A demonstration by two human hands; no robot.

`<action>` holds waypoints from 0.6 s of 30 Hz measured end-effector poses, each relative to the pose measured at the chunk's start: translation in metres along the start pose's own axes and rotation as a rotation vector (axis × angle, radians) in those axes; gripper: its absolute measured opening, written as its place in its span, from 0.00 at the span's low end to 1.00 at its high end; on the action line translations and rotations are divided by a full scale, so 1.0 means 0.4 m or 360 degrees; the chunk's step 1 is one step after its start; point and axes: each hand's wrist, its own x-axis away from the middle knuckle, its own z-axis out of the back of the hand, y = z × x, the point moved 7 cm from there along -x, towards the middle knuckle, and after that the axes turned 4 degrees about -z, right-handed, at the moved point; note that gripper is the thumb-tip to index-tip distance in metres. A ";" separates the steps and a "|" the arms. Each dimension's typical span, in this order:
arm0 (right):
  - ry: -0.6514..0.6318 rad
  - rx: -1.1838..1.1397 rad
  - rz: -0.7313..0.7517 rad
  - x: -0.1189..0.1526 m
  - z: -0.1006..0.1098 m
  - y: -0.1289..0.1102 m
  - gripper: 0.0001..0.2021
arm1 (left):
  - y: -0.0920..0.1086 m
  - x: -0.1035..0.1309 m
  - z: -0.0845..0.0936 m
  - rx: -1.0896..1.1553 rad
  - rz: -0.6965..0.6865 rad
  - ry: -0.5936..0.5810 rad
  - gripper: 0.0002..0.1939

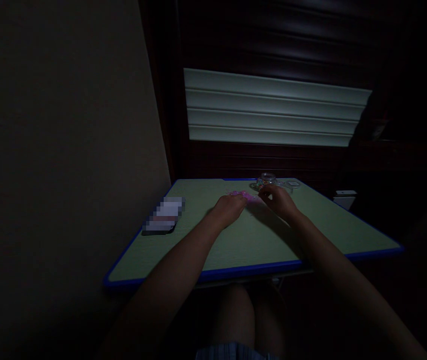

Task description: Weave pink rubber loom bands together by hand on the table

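Small pink and purple pieces [250,196] lie near the far side of a pale green table [198,250] with a blue edge. My left hand [231,207] rests low over the table at their near left, fingers bent together; whatever its fingertips hold is too small to tell. To the right, my right hand [278,199] is raised a little, its thumb and fingers pinched on something thin and dark that I cannot make out. Just behind it stands a clear jar [268,178] with colourful small contents, partly hidden by the hand.
A clear round lid or dish [293,184] lies right of the jar. A blurred-out flat dark-edged object [164,216] is at the table's left edge. A wall rises on the left, and slatted panels [273,110] stand behind the table.
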 end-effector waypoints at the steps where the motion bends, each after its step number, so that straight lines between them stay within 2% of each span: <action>1: 0.0078 0.0058 -0.0034 0.000 0.014 0.006 0.08 | 0.000 0.000 0.000 0.0001 -0.0003 0.0001 0.11; 5: 0.0382 0.0272 -0.0208 0.010 0.073 0.037 0.10 | 0.001 0.002 0.000 -0.0014 -0.0015 -0.0026 0.12; 8: 0.0525 0.0444 -0.0409 0.023 0.106 0.066 0.11 | -0.002 0.003 -0.005 -0.0026 0.0006 -0.0080 0.12; 13: 0.0605 0.0686 -0.0608 0.040 0.129 0.093 0.13 | -0.004 0.005 -0.011 -0.0035 0.0013 -0.0111 0.13; 18: 0.0556 0.0819 -0.0775 0.050 0.133 0.110 0.14 | -0.004 0.005 -0.014 -0.0041 0.0019 -0.0130 0.13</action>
